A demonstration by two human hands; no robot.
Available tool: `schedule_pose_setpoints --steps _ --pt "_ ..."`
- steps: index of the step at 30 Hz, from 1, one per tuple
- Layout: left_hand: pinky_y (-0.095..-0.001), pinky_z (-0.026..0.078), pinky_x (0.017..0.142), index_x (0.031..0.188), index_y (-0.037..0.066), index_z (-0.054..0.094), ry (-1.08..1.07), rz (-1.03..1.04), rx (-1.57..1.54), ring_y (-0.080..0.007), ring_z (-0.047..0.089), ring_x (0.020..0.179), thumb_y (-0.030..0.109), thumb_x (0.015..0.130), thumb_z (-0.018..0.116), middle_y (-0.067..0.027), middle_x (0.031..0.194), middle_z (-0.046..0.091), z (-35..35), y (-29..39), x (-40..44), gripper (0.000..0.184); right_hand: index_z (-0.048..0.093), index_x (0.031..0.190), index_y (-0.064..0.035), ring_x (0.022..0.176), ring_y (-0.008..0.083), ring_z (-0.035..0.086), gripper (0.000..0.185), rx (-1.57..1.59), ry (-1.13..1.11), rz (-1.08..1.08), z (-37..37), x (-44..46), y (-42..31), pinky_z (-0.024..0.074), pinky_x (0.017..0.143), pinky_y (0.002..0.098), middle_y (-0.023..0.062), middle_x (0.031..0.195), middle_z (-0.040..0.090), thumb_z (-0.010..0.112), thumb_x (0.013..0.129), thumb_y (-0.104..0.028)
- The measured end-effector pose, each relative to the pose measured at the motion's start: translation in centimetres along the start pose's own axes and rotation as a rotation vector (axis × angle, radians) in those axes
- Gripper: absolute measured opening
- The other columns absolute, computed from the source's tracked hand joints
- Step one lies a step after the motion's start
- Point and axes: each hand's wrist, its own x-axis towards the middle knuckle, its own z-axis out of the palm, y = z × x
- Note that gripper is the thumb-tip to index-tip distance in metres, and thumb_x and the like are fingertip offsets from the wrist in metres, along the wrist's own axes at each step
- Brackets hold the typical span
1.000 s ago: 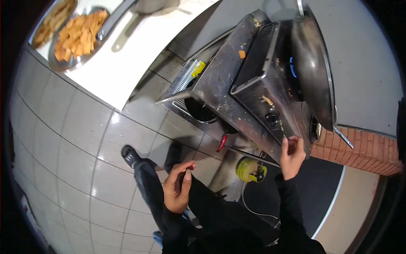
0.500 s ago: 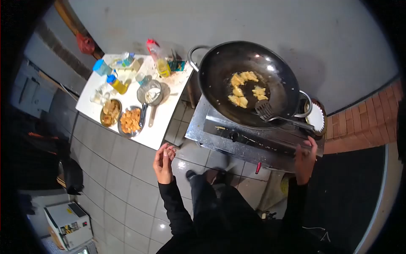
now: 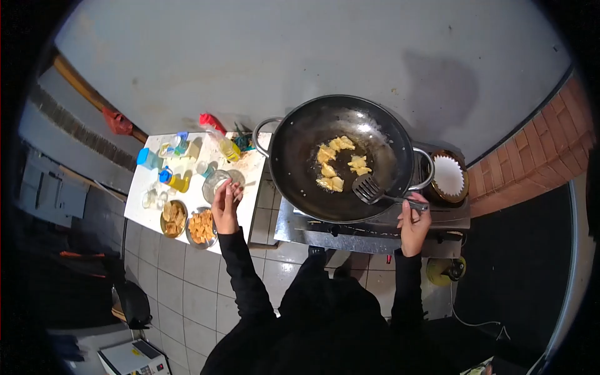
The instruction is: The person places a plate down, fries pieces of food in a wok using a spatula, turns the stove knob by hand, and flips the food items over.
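My right hand (image 3: pixel 415 229) has its fingers round the handle end of a slotted spatula (image 3: pixel 369 189). The spatula's black slotted head rests inside a large dark wok (image 3: pixel 294 197), its handle crossing the rim beside the right loop handle. Several pale golden pieces of frying food (image 3: pixel 330 183) lie in oil at the wok's middle. Raised left of the wok, my left hand (image 3: pixel 226 209) is empty, its fingers loosely bent and apart. From this view it overlaps the glass bowl (image 3: pixel 215 187) on the white table.
The wok sits on a metal stove (image 3: pixel 294 226). Right of it stands a round container with a white fluted paper liner (image 3: pixel 449 175). On the white table (image 3: pixel 240 219) are a plate of orange pieces (image 3: pixel 202 226), a bowl of browned food (image 3: pixel 173 219) and a yellow oil bottle (image 3: pixel 179 182).
My right hand has moved in and taken hold of the spatula's handle. My left hand has risen towards the table's edge. The camera view has shifted, so the wok appears lower and further left.
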Motion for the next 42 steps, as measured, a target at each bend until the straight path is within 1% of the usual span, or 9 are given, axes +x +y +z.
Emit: schedule_pose_setpoints --steps 2,5,9,12,14,16,27,39,42 --pt "-0.0254 0.048 0.082 0.124 0.001 0.051 -0.026 -0.010 0.004 -0.0138 0.060 0.095 0.025 0.096 0.053 -0.0109 0.109 0.061 0.8 0.1 2.6 0.037 0.051 0.111 -0.0004 0.058 0.0062 0.054 0.024 -0.020 0.095 -0.027 0.9 0.4 0.2 0.0389 0.045 0.0181 0.0042 0.081 0.059 0.060 0.090 -0.007" --pt "-0.0251 0.047 0.081 0.123 0.001 0.053 -0.080 -0.027 0.071 -0.0130 0.059 0.096 0.024 0.096 0.053 -0.0084 0.110 0.061 0.9 -1.2 7.4 0.036 0.053 0.098 0.0003 0.058 0.0101 0.058 0.012 -0.117 0.137 -0.058 2.3 0.4 1.0 0.0449 0.048 0.0213 0.0094 0.088 0.064 0.057 0.092 -0.009" --pt "-0.0228 0.046 0.077 0.121 0.003 0.055 -0.125 0.005 0.217 -0.0110 0.058 0.095 0.026 0.095 0.054 -0.0058 0.106 0.063 2.1 -2.8 12.8 0.035 0.052 0.094 -0.0003 0.057 0.0109 0.058 0.008 -0.069 0.134 -0.076 4.4 0.5 -2.1 0.0462 0.048 0.0225 0.0107 0.090 0.065 0.055 0.092 -0.008" --pt "-0.0229 0.046 0.077 0.119 0.002 0.057 -0.176 0.031 0.305 -0.0112 0.059 0.093 0.025 0.095 0.055 -0.0068 0.105 0.063 2.2 -4.8 16.6 0.034 0.051 0.092 -0.0001 0.056 0.0110 0.059 0.008 -0.073 0.070 -0.074 6.3 0.7 -3.0 0.0465 0.048 0.0226 0.0098 0.088 0.065 0.052 0.093 -0.008" --pt "-0.0235 0.046 0.077 0.118 0.001 0.058 -0.200 0.049 0.360 -0.0116 0.059 0.091 0.024 0.094 0.056 -0.0076 0.104 0.064 2.5 -6.7 18.8 0.033 0.050 0.092 0.0012 0.056 0.0098 0.058 0.007 -0.131 -0.135 -0.030 7.8 1.1 -3.0 0.0462 0.048 0.0208 0.0127 0.091 0.064 0.050 0.094 -0.005" --pt "-0.0248 0.047 0.078 0.116 0.000 0.058 -0.255 0.208 0.466 -0.0130 0.059 0.090 0.022 0.094 0.056 -0.0088 0.103 0.064 2.9 -7.9 20.4 0.031 0.049 0.093 0.0014 0.056 0.0091 0.058 0.006 -0.092 -0.180 -0.019 9.0 1.6 -1.7 0.0459 0.048 0.0207 0.0131 0.092 0.064 0.049 0.094 -0.004" --pt "-0.0250 0.050 0.074 0.107 -0.010 0.061 -0.336 0.183 0.521 -0.0144 0.064 0.082 0.017 0.092 0.059 -0.0121 0.091 0.068 4.6 -8.3 21.4 0.031 0.052 0.093 0.0017 0.056 0.0076 0.056 0.005 -0.105 -0.184 -0.073 9.8 2.9 -0.3 0.0423 0.046 0.0213 0.0085 0.088 0.066 0.051 0.093 -0.003" --pt "-0.0237 0.049 0.074 0.106 -0.008 0.062 -0.380 0.078 0.445 -0.0133 0.064 0.084 0.015 0.091 0.061 -0.0103 0.091 0.068 3.8 -9.0 22.5 0.028 0.050 0.091 0.0003 0.053 0.0079 0.055 0.001 -0.175 -0.192 -0.033 8.7 3.7 -1.1 0.0411 0.045 0.0223 0.0088 0.087 0.066 0.051 0.091 0.000" --pt "-0.0246 0.050 0.075 0.112 -0.006 0.059 -0.407 0.090 0.517 -0.0133 0.064 0.083 0.017 0.090 0.061 -0.0105 0.093 0.067 3.5 -8.8 22.7 0.032 0.050 0.091 0.0003 0.053 0.0076 0.055 0.001 -0.145 -0.186 -0.005 8.4 3.9 -1.8 0.0409 0.046 0.0218 0.0089 0.087 0.066 0.051 0.091 0.000"
